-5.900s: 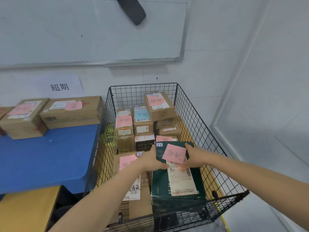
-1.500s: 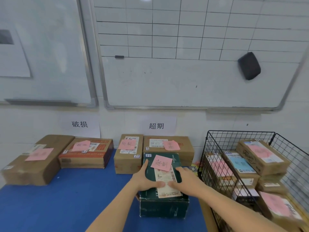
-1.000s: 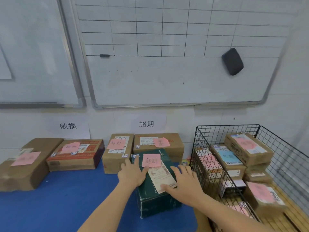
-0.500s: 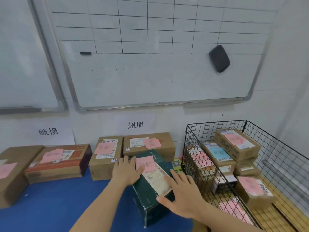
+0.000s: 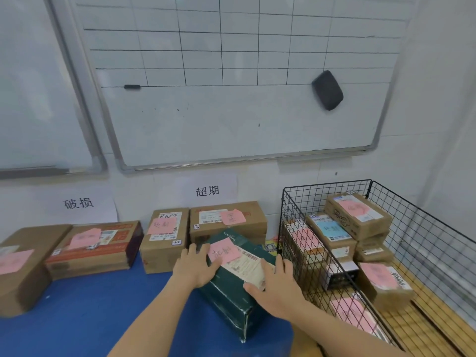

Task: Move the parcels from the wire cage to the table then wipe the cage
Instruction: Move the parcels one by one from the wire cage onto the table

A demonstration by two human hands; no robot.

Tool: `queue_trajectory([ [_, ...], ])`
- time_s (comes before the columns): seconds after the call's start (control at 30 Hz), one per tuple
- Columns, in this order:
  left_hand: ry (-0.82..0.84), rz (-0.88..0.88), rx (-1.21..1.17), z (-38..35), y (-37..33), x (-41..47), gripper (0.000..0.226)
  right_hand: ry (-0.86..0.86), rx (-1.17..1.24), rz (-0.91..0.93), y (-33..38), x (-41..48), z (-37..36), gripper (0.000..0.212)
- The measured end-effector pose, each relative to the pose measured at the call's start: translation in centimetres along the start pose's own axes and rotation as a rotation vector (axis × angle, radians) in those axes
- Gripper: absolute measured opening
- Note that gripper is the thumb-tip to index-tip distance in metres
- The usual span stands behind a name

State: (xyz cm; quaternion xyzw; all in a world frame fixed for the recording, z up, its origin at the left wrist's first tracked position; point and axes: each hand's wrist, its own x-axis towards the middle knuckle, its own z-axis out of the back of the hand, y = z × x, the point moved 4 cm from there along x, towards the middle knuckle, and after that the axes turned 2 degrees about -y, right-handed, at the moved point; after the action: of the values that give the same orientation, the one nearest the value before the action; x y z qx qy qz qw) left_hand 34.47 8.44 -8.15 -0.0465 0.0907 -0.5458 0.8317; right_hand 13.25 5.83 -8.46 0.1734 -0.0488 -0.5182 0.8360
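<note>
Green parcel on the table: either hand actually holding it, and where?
Not gripped. Both hands lie open on the green parcel: left hand at its top left edge, right hand flat on its shipping label.

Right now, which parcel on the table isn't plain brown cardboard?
The dark green box under both hands, left hand and right hand. It lies skewed at the blue table's right end; the four others there are brown cardboard.

Wire cage [image 5: 327,191] right of table [image 5: 90,318]
</note>
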Motion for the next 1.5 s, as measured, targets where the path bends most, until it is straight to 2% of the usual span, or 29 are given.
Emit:
queue_trajectory([
  [0.13, 0.044, 0.035, 0.026, 0.3, 0.5, -0.7, 0.085, 0.059, 0.098, 0.037, -0.8, 1.4, 1.4, 0.084],
  [0.27, 0.104, 0.054, 0.02, 0.3, 0.7, -1.3, 0.1, -0.074, 0.096, -0.001, -0.8, 1.4, 1.8, 0.088],
  [0.33, 0.122, 0.059, 0.022, 0.4, 0.6, -1.3, 0.104, -0.078, 0.076, -0.031, -0.4, 0.8, 1.2, 0.1],
  [0.4, 0.129, 0.062, 0.027, 0.5, 0.4, -1.2, 0.104, -0.008, 0.118, -0.054, -0.1, 0.7, 0.2, 0.12],
  [0.43, 0.128, 0.064, 0.032, 0.5, 0.3, -1.1, 0.104, 0.026, 0.147, -0.057, -0.1, 0.9, -0.1, 0.123],
  [0.53, 0.116, 0.093, 0.037, 0.3, -0.1, -1.0, 0.106, 0.032, 0.212, -0.039, -0.2, 2.0, -0.2, 0.106],
  [0.63, 0.1, 0.105, 0.041, 0.3, -0.4, -0.9, 0.104, 0.032, 0.287, -0.022, -1.0, 3.2, 0.4, 0.097],
  [0.77, 0.069, 0.108, -0.041, 0.6, 0.2, 0.0, 0.085, 0.082, 0.353, -0.02, -1.8, 4.8, 1.2, 0.106],
  [0.9, 0.095, 0.172, -0.103, 0.4, 1.6, 0.7, 0.094, 0.081, 0.37, 0.059, -1.5, 6.1, 1.6, 0.079],
  [1.07, 0.123, 0.198, -0.067, 0.3, 2.3, 1.3, 0.109, 0.086, 0.38, 0.083, -1.6, 7.2, 1.5, 0.084],
  [1.2, 0.148, 0.174, -0.054, 0.1, 2.0, 1.7, 0.108, 0.065, 0.386, 0.112, -1.6, 7.7, 1.8, 0.079],
  [1.5, 0.15, 0.16, -0.036, 0.0, 1.6, 2.4, 0.109, 0.055, 0.402, 0.129, -1.6, 9.2, 1.6, 0.084],
])
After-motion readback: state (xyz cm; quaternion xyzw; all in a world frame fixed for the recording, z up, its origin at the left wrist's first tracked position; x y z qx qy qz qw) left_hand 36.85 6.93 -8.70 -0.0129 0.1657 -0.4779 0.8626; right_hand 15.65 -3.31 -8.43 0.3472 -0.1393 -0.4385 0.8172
